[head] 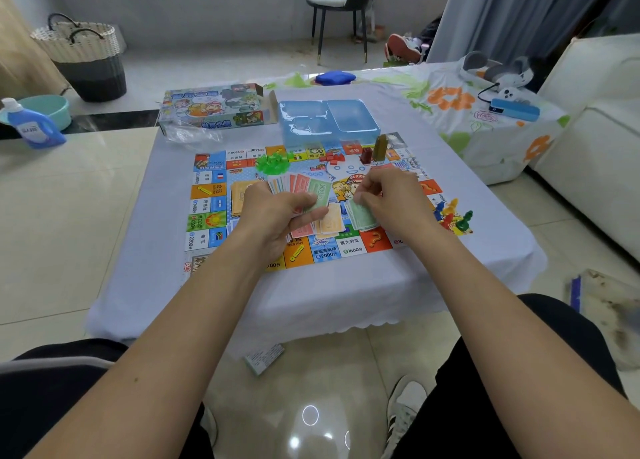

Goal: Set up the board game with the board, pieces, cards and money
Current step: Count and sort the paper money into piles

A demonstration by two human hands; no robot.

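One cloth-covered table (311,295), glossy tiled floor (69,188)

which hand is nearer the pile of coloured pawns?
Right. The right hand is just left of the coloured pawns at the board's right edge; the left hand, gripping fanned money, is further left, mid-board.

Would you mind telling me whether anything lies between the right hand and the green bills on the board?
Nothing visible does. The right hand is already at the green bills, its fingers right at their top edge, while the left hand holds a fan of bills.
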